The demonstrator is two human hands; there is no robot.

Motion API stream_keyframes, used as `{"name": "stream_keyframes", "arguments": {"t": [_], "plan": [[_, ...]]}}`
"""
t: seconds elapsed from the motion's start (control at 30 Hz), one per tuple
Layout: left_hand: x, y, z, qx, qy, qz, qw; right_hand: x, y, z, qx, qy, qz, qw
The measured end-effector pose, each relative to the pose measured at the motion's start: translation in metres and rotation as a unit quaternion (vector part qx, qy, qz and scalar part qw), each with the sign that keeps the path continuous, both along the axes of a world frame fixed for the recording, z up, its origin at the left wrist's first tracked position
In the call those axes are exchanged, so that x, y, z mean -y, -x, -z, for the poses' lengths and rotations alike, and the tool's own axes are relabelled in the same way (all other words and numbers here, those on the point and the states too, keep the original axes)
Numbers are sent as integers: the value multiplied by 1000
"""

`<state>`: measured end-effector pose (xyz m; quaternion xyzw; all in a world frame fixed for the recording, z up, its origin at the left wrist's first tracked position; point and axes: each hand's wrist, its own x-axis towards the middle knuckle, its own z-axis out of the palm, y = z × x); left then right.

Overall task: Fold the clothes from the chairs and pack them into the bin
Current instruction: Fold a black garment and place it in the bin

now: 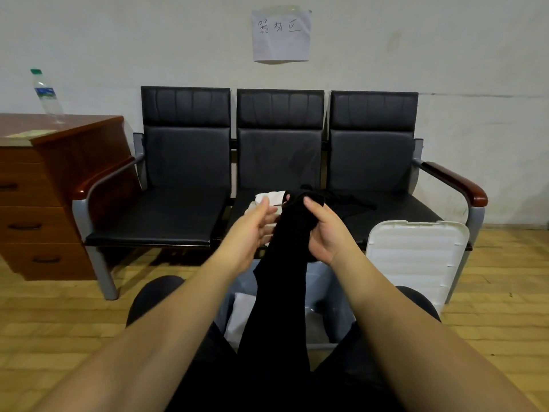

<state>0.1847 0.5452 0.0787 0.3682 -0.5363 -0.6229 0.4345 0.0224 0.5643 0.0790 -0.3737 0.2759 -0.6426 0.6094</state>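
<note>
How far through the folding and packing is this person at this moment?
Partly through. Done: a white folded item already lies in the bin, whose lid leans against the chairs. In hand: the right hand grips a long black garment hanging over the bin, the left hand open beside it. Left: a white garment and another black one on the chair seats.

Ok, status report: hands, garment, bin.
Right hand grips black garment near its top; left hand open beside it. Garment hangs over bin, white item inside. More clothes on chairs. Nothing blocking.
</note>
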Motion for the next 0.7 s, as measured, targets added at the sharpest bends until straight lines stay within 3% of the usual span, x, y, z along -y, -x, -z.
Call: {"name": "stream_keyframes", "arguments": {"t": [0.13,0.27,0.33,0.47,0.7], "plan": [[-21,-1,30,11,34,-23,999,3,1,-5,20,4,6,1000],[-29,4,48,138,120,-65,981,3,-4,-10,36,-3,4,999],[-35,7,51,159,135,-115,971,3,-6,-12,50,-6,0,999],[-39,8,57,136,131,-187,964,4,-3,-14,81,-13,-14,996],[-35,0,48,48,107,-202,972,7,3,-18,113,-25,-27,993]]}}
